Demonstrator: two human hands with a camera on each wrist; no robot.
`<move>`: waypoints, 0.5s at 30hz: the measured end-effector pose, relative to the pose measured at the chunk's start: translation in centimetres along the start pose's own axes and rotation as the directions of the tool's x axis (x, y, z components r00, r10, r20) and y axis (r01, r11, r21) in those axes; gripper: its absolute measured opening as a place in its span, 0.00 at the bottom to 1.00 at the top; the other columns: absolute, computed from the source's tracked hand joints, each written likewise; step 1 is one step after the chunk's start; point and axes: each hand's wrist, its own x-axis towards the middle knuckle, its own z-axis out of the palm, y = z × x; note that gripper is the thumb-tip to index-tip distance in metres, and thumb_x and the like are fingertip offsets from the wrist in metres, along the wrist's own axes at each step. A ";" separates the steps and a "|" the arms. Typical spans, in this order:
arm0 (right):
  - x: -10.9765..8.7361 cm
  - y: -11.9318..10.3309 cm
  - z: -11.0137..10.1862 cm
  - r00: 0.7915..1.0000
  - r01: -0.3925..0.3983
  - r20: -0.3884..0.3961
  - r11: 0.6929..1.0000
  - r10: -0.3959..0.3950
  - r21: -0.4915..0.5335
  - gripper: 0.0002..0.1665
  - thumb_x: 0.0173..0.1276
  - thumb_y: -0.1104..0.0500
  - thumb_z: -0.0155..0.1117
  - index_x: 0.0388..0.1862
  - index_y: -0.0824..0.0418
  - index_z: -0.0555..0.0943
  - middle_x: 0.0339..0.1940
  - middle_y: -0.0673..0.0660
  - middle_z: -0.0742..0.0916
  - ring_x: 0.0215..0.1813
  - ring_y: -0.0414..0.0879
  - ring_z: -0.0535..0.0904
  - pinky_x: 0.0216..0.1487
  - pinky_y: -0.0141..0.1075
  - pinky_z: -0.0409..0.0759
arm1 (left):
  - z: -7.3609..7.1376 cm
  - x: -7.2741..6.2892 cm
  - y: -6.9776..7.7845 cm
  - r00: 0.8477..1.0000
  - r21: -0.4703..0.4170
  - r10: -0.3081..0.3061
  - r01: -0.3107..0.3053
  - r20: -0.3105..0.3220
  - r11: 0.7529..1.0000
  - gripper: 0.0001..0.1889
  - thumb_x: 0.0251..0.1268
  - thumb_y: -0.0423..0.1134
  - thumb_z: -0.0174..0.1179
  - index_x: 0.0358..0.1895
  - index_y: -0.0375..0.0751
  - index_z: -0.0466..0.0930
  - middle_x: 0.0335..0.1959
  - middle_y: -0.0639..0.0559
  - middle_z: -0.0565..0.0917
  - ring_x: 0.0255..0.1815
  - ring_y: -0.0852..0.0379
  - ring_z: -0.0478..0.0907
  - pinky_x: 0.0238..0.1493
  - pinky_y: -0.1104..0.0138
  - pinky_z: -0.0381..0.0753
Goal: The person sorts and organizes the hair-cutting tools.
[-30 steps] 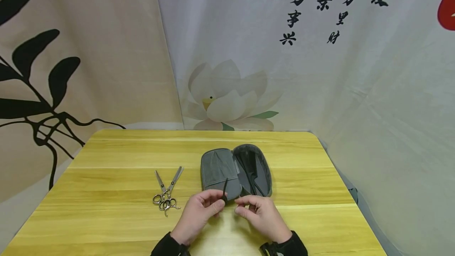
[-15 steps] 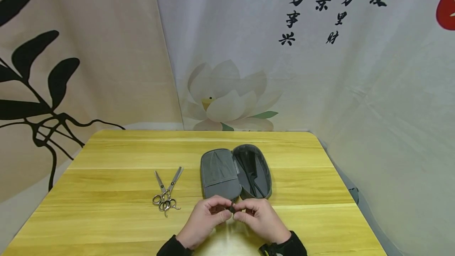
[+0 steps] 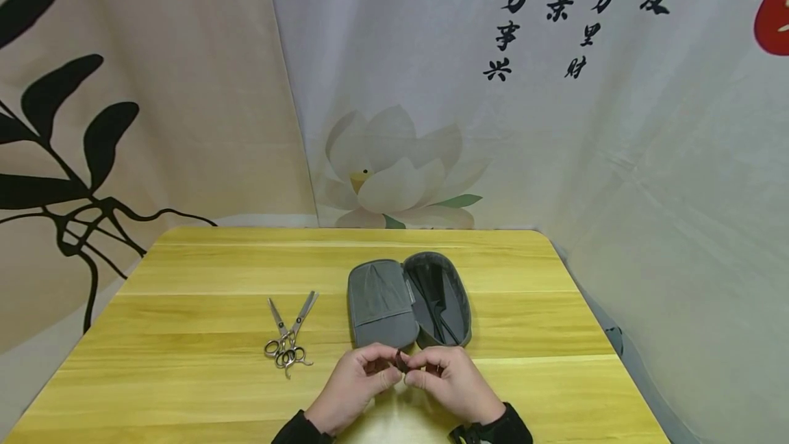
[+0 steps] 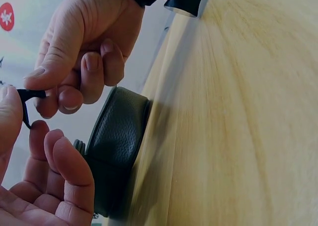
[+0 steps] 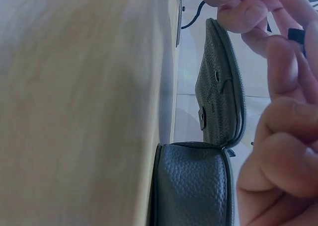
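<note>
Both Hands Pinching a Small Black Strap Before an Open Gray Case

The left hand (image 3: 360, 382) and the right hand (image 3: 453, 379) are meeting near the front of an open gray zip case (image 3: 382, 300), both pinching a small black strap (image 4: 34, 93) between thumb and fingertips. The strap is hanging clear of the wooden table (image 3: 185, 375), mostly hidden by the fingers in the head view. The case is lying unfolded: its flatter half, showing an inner pocket (image 3: 385, 324), is facing up on the left, and its deeper half is holding a long dark item (image 3: 434, 293) too shadowed to identify. In the right wrist view, the flatter half is sitting raised off the tabletop. Two pairs of metal hairdressing scissors (image 3: 288, 344) are lying crossed at the handles, left of the case and well apart from it. Black sleeves (image 3: 301, 430) are covering the forearms.
</note>
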 end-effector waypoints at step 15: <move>-0.1 0.0 0.0 0.999 0.002 -0.046 0.999 0.000 0.039 0.03 0.72 0.60 0.74 0.42 0.53 0.91 0.35 0.56 0.92 0.28 0.27 0.72 0.26 0.26 0.76 | -0.4 -0.1 -0.1 1.000 -0.027 0.008 -0.007 0.016 1.000 0.21 0.75 0.40 0.67 0.65 0.32 0.83 0.58 0.44 0.86 0.36 0.66 0.78 0.37 0.73 0.78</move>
